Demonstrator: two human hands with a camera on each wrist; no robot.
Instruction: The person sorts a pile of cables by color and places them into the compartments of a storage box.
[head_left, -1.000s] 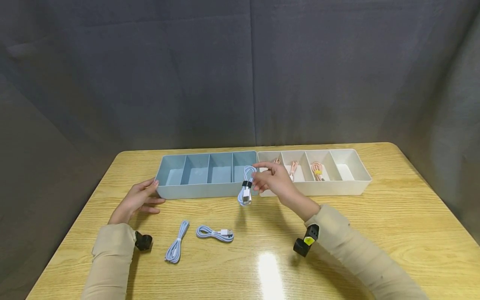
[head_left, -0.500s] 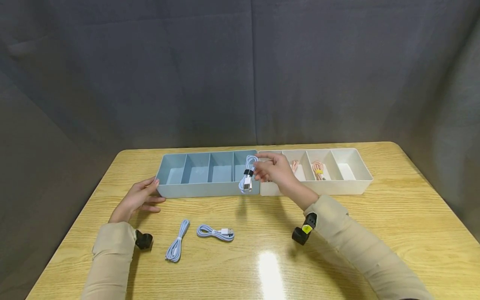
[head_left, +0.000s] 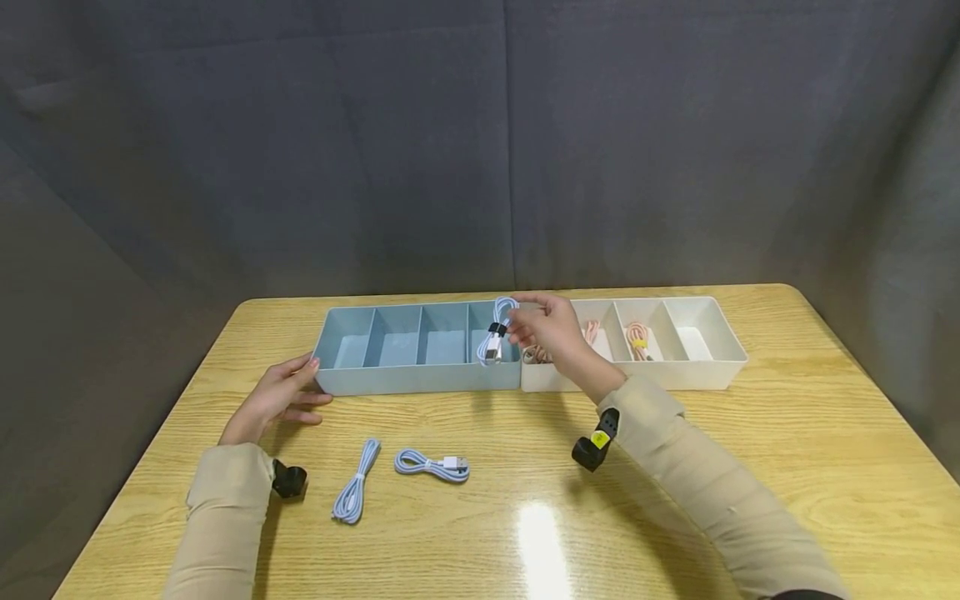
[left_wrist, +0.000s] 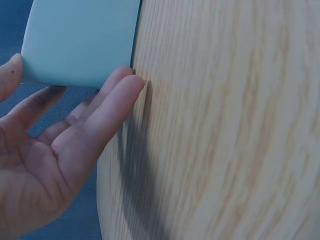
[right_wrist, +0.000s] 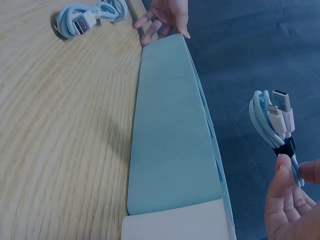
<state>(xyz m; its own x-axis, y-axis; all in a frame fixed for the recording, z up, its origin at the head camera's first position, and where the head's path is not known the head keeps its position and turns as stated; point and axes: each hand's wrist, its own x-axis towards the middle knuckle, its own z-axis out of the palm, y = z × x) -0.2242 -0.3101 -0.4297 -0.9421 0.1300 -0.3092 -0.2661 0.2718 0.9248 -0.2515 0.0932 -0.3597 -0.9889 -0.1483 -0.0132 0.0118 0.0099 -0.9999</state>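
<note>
My right hand (head_left: pixel 553 332) pinches a coiled blue USB cable (head_left: pixel 496 335) bound with a black strap. In the head view this cable hangs over the rightmost compartment of the blue divided box (head_left: pixel 416 382). The right wrist view shows its white plugs (right_wrist: pixel 282 117) beyond thumb and fingertips. My left hand (head_left: pixel 279 398) touches the left end of the blue box, its fingers fairly straight in the left wrist view. Two more coiled blue cables lie on the table: one slanted cable (head_left: pixel 356 483) and one cable (head_left: pixel 431 467) lying crosswise with its USB plug to the right.
A white divided box (head_left: pixel 637 377) stands against the right end of the blue one, holding several pink cables, one pink cable (head_left: pixel 637 340) with a yellow strap. The wooden table (head_left: pixel 675 450) ends at a dark curtain (head_left: pixel 375 150) behind.
My right hand has moved away from me and slightly up with the strapped blue cable, from in front of the blue box to over its right compartment. My left hand stays at the box's end.
</note>
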